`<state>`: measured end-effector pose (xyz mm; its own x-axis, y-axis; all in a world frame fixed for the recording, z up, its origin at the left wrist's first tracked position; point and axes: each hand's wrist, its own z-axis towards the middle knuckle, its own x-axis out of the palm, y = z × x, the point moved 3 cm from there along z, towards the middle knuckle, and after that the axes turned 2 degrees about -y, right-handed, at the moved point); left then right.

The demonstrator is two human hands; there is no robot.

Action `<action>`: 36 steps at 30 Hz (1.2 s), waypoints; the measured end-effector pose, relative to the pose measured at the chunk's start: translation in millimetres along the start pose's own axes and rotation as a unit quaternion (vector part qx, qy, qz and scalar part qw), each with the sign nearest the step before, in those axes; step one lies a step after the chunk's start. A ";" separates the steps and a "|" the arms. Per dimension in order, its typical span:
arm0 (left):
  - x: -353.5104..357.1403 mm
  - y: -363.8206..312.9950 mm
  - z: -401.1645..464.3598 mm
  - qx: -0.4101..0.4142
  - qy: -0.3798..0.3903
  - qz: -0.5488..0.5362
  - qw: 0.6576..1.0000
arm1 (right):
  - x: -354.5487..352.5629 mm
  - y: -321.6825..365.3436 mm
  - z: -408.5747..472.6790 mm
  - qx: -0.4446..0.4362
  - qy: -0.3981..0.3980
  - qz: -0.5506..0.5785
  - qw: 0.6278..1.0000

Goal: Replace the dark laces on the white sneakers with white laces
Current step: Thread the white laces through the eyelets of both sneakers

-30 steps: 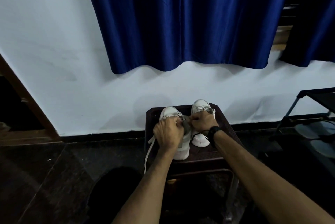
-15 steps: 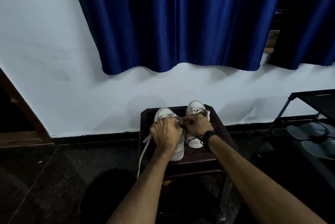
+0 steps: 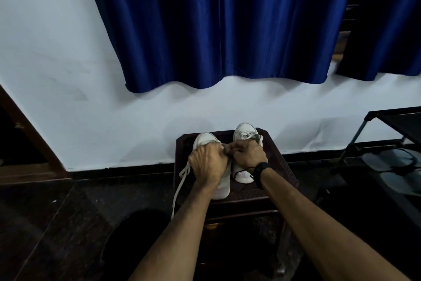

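Note:
Two white sneakers stand side by side on a dark stool (image 3: 282, 167), toes toward the wall. My left hand (image 3: 208, 164) covers the middle of the left sneaker (image 3: 206, 140) and is closed on its white lace (image 3: 180, 184), whose loose end hangs off the stool's left edge. My right hand (image 3: 248, 154), with a black band on the wrist, meets the left hand over the left sneaker's tongue and pinches the lace there. The right sneaker (image 3: 245, 129) lies behind and under my right hand. A thin dark lace (image 3: 239, 172) trails beside its heel.
A white wall with a blue curtain (image 3: 216, 23) rises just behind the stool. A black metal shoe rack (image 3: 387, 126) with sandals stands at the right. A brown door frame (image 3: 29, 137) is at the left. The floor is dark stone.
The view has shifted slightly; both hands stay together on the left sneaker's lacing, the right hand having closed in toward the left. The hanging white lace end is unchanged.

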<state>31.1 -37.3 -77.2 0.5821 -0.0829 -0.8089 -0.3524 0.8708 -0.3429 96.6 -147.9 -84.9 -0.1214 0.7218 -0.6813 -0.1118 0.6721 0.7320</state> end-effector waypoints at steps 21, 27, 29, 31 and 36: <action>-1.7 5.8 -2.2 0.057 -0.024 -0.011 0.998 | -3.1 13.9 -1.3 0.043 0.001 -0.055 0.998; 5.8 9.4 -3.8 0.064 -0.086 -0.031 0.994 | -12.3 16.4 -15.3 -0.028 -0.167 -0.017 0.985; 7.6 11.1 -4.4 0.064 -0.109 -0.023 0.992 | -36.8 15.1 -7.4 -0.029 -0.216 0.055 0.974; 6.9 11.3 -4.5 0.039 -0.117 -0.018 0.992 | -64.9 17.8 4.1 0.000 -0.223 0.228 0.948; 0.9 11.9 -6.6 -0.040 -0.128 -0.053 0.990 | -111.6 41.9 4.1 0.047 -0.038 0.597 0.800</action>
<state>22.5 -30.2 -85.1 0.7823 -0.0373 -0.6218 -0.3299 0.8219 -0.4643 109.5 -199.7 21.8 -0.0249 0.8640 0.5029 0.1141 -0.4974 0.8600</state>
